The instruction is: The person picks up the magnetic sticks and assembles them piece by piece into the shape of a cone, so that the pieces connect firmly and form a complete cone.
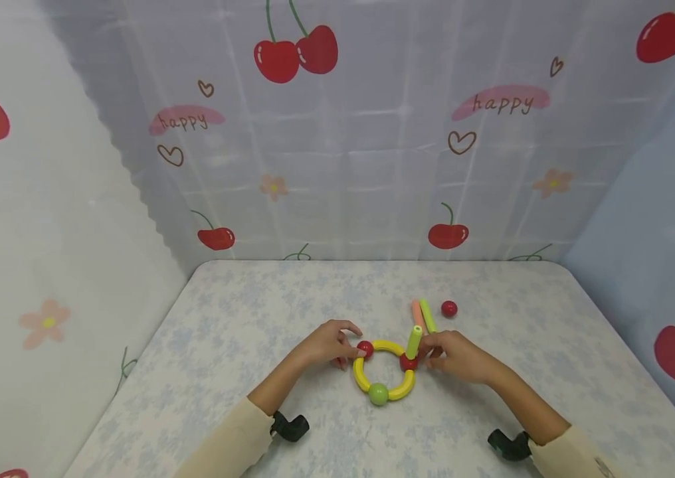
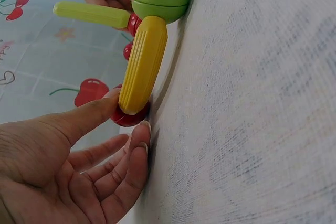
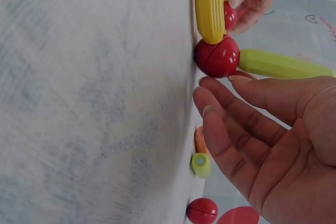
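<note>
Hands (image 1: 394,355) at yellow ring (image 1: 384,372)

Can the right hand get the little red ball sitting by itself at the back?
Probably yes. The red ball lies alone on the table just beyond the right hand, which holds nothing, and only two loose sticks lie nearby.
</note>
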Motion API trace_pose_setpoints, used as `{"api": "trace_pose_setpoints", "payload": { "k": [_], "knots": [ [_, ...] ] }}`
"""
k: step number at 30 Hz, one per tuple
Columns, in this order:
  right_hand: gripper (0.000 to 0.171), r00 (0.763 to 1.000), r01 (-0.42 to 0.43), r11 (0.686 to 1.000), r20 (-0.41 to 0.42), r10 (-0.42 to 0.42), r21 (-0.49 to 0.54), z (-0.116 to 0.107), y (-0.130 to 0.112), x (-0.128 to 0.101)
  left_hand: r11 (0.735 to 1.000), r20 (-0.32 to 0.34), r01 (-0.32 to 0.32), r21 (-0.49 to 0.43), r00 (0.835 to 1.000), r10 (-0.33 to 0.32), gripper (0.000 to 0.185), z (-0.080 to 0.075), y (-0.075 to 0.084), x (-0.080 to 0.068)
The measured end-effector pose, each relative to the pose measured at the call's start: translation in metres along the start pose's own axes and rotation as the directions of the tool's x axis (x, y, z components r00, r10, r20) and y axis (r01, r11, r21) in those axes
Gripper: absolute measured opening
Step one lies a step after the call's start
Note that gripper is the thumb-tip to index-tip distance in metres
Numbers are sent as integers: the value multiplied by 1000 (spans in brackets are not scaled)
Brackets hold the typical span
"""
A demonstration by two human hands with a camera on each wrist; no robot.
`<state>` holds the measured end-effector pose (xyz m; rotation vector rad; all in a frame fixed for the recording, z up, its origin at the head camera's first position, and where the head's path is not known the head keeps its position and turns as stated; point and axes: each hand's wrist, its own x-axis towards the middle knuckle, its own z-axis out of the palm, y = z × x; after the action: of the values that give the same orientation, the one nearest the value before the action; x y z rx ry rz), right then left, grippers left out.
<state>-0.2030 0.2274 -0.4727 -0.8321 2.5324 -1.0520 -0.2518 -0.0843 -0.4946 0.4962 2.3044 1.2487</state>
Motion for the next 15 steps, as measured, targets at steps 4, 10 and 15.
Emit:
{"api": "trace_pose_setpoints", "payload": {
  "k": [4, 10, 15],
  "knots": [
    [24, 1000, 1, 1000, 11, -1, 22, 1, 0, -3, 1000, -22, 1, 4, 1000, -1, 36, 1, 1, 7],
    [24, 1000, -9, 998, 22, 8, 67, 3, -3, -4, 1000, -49, 2, 28, 999, 0, 22, 1, 5, 16],
    [23, 1000, -2, 997, 24, 0, 77, 6, -7, -5, 999, -69, -4, 53, 998, 8, 20, 1, 3, 21]
  ]
}}
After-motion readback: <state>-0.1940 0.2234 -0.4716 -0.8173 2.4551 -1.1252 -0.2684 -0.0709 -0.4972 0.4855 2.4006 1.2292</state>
